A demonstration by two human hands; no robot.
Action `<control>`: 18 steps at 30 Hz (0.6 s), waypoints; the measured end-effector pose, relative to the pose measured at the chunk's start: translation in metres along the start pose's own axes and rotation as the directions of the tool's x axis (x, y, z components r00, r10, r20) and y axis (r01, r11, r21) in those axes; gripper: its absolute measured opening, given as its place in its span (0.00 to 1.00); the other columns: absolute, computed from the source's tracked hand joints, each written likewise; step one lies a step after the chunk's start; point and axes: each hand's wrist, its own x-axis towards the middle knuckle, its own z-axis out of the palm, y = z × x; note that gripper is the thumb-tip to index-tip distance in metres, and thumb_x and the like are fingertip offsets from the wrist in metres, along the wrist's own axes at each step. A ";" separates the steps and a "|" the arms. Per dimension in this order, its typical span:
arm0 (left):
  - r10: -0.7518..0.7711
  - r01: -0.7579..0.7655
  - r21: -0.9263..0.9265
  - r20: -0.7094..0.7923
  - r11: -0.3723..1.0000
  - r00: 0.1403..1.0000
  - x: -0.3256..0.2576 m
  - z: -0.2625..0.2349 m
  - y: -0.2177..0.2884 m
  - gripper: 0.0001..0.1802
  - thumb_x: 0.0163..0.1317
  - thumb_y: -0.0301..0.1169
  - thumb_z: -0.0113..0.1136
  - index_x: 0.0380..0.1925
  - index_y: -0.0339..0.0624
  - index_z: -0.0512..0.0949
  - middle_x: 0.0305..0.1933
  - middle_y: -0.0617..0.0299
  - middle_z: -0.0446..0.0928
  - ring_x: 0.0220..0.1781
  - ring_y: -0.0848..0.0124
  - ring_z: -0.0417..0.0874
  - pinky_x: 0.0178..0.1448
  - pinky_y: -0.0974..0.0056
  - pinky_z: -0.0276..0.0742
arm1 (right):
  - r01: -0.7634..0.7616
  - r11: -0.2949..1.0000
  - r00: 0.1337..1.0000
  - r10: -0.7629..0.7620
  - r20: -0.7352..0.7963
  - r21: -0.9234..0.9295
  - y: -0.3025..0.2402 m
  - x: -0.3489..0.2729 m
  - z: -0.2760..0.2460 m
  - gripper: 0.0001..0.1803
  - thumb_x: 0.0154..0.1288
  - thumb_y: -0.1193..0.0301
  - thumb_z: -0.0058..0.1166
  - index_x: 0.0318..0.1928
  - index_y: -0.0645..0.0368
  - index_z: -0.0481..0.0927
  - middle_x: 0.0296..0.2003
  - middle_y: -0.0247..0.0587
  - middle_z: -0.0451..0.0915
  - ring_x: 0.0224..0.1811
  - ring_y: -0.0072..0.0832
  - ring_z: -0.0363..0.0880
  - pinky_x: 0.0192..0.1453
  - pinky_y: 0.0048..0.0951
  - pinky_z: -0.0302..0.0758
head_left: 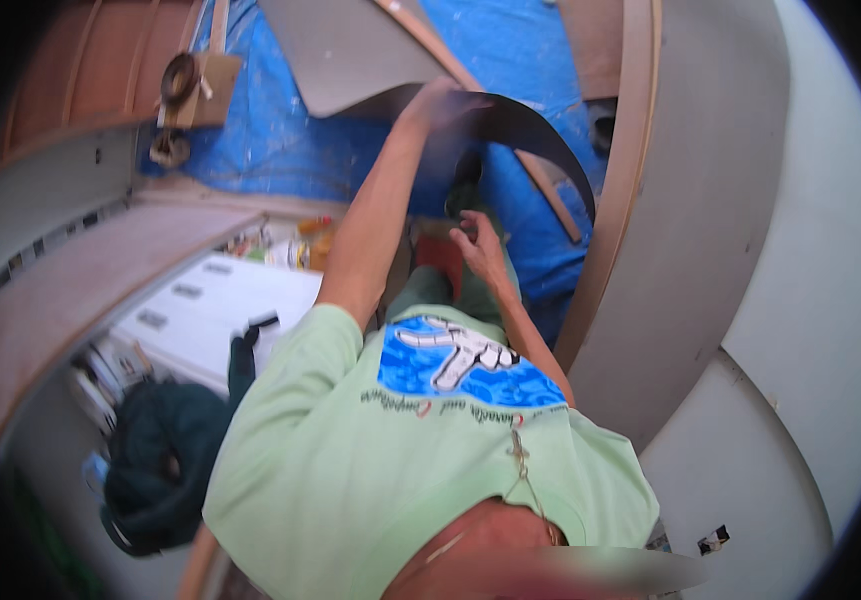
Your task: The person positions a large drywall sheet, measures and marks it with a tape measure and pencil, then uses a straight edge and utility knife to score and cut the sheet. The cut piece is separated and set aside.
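Ahead of me, a thin flexible sheet (346, 50), grey on top and dark on its other face, bends up in a curve over the floor. Outstretched, my left hand (441, 107) is closed at the raised edge of this sheet; motion blurs its fingers. Nearer my body, my right hand (484, 248) hangs in the air with its fingers apart and nothing in it. The dark curved end of the sheet reaches toward the upright panel at the right. My lower legs and feet are partly hidden below my hands.
A blue tarp (351, 160) covers the floor, with wooden strips (551, 195) on it. Tape rolls (180, 78) rest by a cardboard box at the far left. A white panel (216, 300) and dark backpack (166, 465) are at left. A tall grey panel (696, 190) stands at right.
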 end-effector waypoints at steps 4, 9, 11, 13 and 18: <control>0.011 -0.004 -0.367 0.016 0.930 1.000 0.052 -0.016 0.128 0.25 0.66 0.21 0.31 0.61 0.15 0.62 0.63 0.26 0.65 0.62 0.32 0.73 0.55 0.52 0.90 | 0.051 0.984 0.996 -0.063 -0.069 -0.171 -0.058 0.153 0.015 0.32 0.60 0.59 0.64 0.60 0.62 0.73 0.52 0.56 0.80 0.56 0.47 0.80 0.59 0.42 0.75; 0.234 -0.186 -0.505 0.031 0.843 0.972 0.081 0.010 0.201 0.25 0.68 0.22 0.31 0.61 0.13 0.58 0.63 0.26 0.64 0.64 0.31 0.71 0.57 0.50 0.89 | 0.284 0.955 0.954 -0.290 0.079 0.085 -0.201 0.296 0.091 0.42 0.55 0.49 0.69 0.61 0.65 0.71 0.53 0.56 0.79 0.56 0.45 0.80 0.58 0.41 0.76; 0.238 -0.129 -0.636 0.089 0.761 0.967 0.089 0.026 0.225 0.25 0.69 0.23 0.31 0.61 0.12 0.58 0.63 0.26 0.64 0.63 0.31 0.72 0.57 0.50 0.89 | 0.329 0.908 0.935 -0.351 0.044 0.260 -0.259 0.326 0.120 0.47 0.53 0.47 0.70 0.63 0.68 0.68 0.56 0.58 0.77 0.58 0.46 0.78 0.60 0.42 0.75; 0.201 -0.097 -0.741 0.051 0.664 0.978 0.091 0.034 0.250 0.24 0.70 0.23 0.32 0.60 0.12 0.59 0.62 0.26 0.66 0.62 0.31 0.73 0.57 0.51 0.89 | 0.244 0.942 0.969 -0.245 -0.025 0.232 -0.301 0.336 0.137 0.52 0.52 0.46 0.70 0.66 0.70 0.64 0.60 0.61 0.72 0.64 0.47 0.73 0.63 0.42 0.72; 0.229 -0.128 -0.762 0.028 0.634 0.973 0.086 0.017 0.332 0.22 0.71 0.22 0.32 0.58 0.14 0.64 0.57 0.30 0.72 0.61 0.36 0.76 0.56 0.53 0.89 | 0.217 0.938 0.972 -0.233 0.028 0.270 -0.363 0.364 0.147 0.60 0.52 0.43 0.69 0.70 0.74 0.55 0.67 0.66 0.63 0.72 0.49 0.61 0.71 0.43 0.63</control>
